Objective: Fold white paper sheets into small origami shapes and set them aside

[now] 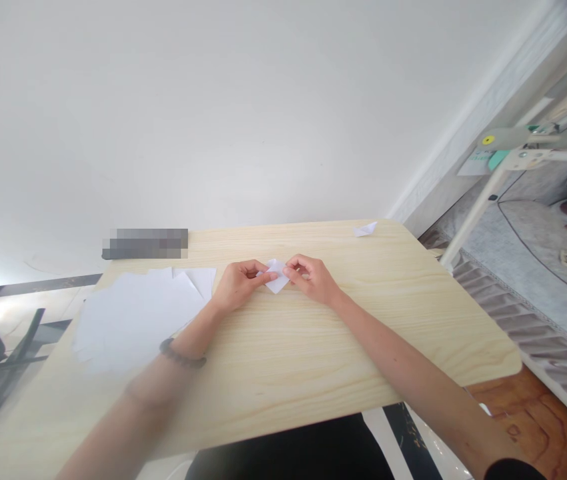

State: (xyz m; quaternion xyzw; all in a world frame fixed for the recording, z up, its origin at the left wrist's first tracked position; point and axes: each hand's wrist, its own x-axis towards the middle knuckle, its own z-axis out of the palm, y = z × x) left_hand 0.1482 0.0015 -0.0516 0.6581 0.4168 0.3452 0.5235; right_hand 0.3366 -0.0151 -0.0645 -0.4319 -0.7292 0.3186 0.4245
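Note:
Between my two hands is a small folded piece of white paper (276, 283), diamond-shaped, with one corner pointing toward me. My left hand (241, 283) pinches its left side, thumb lying on top. On the opposite side, the thumb and fingers of my right hand (309, 276) pinch the right corner. Both hands are just above or on the wooden table (283, 373); I cannot tell which. Left of my left hand lies a spread stack of white paper sheets (133, 313). A small folded paper boat (365, 230) rests near the far right corner of the table.
A dark blurred-out object (146, 244) lies at the table's far left edge, by the white wall (243, 120). Black metal legs (8, 347) stand at left. To the right are a white metal frame (478, 207) and a grey sofa (533, 233) with a person on it.

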